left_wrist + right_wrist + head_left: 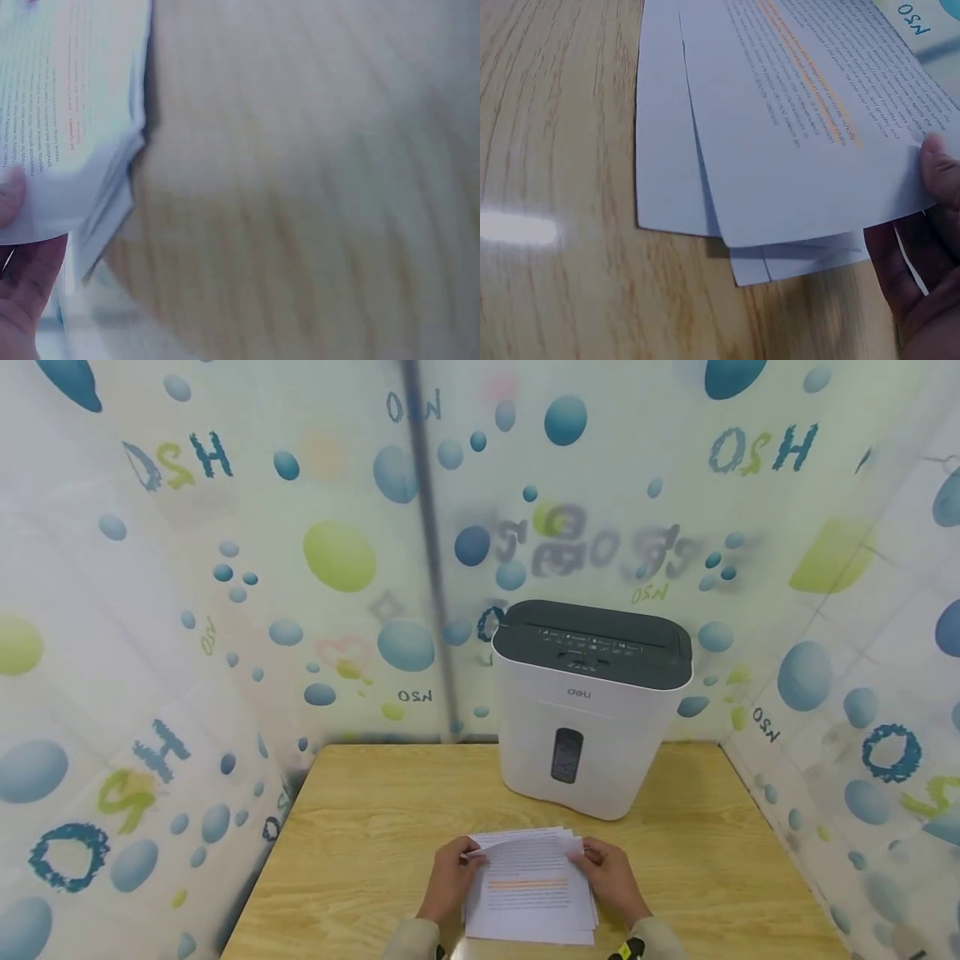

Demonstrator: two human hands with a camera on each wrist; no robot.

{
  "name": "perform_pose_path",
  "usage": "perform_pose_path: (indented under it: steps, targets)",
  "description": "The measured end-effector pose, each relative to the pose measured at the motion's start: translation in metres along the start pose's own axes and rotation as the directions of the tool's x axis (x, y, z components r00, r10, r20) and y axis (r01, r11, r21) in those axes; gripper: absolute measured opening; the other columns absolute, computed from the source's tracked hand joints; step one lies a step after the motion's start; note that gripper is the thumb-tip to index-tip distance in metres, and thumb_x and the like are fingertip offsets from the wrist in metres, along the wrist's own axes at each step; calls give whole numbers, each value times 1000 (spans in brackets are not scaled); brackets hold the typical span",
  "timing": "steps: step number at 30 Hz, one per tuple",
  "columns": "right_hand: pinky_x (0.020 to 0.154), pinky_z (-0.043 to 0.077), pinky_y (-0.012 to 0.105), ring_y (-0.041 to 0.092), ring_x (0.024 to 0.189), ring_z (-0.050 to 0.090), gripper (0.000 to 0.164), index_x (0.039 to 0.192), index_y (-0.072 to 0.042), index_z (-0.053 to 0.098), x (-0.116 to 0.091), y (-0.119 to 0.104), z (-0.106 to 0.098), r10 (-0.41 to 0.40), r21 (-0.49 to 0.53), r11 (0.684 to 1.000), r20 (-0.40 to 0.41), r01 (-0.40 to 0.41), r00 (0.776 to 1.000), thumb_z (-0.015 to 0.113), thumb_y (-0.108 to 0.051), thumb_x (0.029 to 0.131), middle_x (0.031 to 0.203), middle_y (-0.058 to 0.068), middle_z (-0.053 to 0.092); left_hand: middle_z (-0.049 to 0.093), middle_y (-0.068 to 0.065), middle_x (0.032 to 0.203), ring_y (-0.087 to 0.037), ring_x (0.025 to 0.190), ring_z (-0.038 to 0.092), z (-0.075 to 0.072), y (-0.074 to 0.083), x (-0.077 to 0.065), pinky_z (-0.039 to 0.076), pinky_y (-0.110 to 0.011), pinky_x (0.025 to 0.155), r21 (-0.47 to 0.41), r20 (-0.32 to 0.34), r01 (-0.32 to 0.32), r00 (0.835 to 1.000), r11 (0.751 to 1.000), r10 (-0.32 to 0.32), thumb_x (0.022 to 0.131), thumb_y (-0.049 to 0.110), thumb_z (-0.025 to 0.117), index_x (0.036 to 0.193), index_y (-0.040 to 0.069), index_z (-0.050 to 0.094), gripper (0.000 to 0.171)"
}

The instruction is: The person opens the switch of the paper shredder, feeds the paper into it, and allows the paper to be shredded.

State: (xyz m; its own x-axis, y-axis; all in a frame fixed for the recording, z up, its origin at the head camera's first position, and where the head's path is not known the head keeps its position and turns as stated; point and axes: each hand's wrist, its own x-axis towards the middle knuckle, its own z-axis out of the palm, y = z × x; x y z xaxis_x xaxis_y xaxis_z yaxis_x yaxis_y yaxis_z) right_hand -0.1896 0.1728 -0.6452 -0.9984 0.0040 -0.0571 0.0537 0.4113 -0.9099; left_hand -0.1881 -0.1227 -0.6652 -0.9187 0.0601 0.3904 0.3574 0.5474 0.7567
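Observation:
A sheet of paper [528,897] with printed lines and an orange highlighted band lies over a loose stack of paper [667,180] on the wooden table. My left hand [452,877] pinches the sheet's upper left corner, thumb on top and fingers beneath, as the left wrist view also shows. At the upper right edge, my right hand [609,875] pinches the same sheet between thumb and fingers. In the right wrist view that edge is lifted off the sheets below, which lie unevenly fanned.
A white paper shredder [592,735] with a dark grey top stands behind the papers, right of centre. Patterned curtains [345,560] surround the wooden table [360,835] at the back and both sides.

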Motion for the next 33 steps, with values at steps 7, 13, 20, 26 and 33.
perform_pose_path:
  steps: [7,13,20,26,33]
  targets:
    - [54,40,21,9,65,52,8,94,-6,71,-1,-5,-5,25,-35,999,-24,-26,999,70,-13,97,73,-2,63,76,-8,81,-1,70,63,-4,4,4,54,-21,60,-141,1,91,996,986,-92,89,11,78,86,5,76,6]
    - [61,43,22,10,72,52,12,84,-11,70,5,-12,-15,-33,-94,995,-43,28,999,74,-16,95,78,-2,62,76,-7,82,0,69,61,-12,12,17,52,-19,60,-148,31,100,995,984,-97,93,14,76,88,6,78,9]
    - [60,46,22,7,67,55,12,82,-11,74,11,-23,-31,-89,-115,990,-29,85,996,78,-18,91,74,-3,67,70,0,76,-4,64,56,-23,25,36,48,-21,56,-165,132,279,957,946,-259,92,23,77,85,11,78,14]
    - [62,52,22,7,69,64,9,87,-10,79,14,-30,-43,-70,-106,992,28,72,997,78,-18,91,79,0,75,73,-3,79,-5,64,57,-30,34,46,49,-20,57,-169,163,281,953,945,-254,92,26,78,87,10,80,17]
    - [65,56,23,10,73,70,11,93,-9,79,16,-35,-51,-100,-118,987,78,109,992,76,-20,93,85,3,77,74,-4,79,-5,64,57,-38,44,54,49,-21,58,-156,173,227,964,961,-199,93,23,77,87,10,80,14]
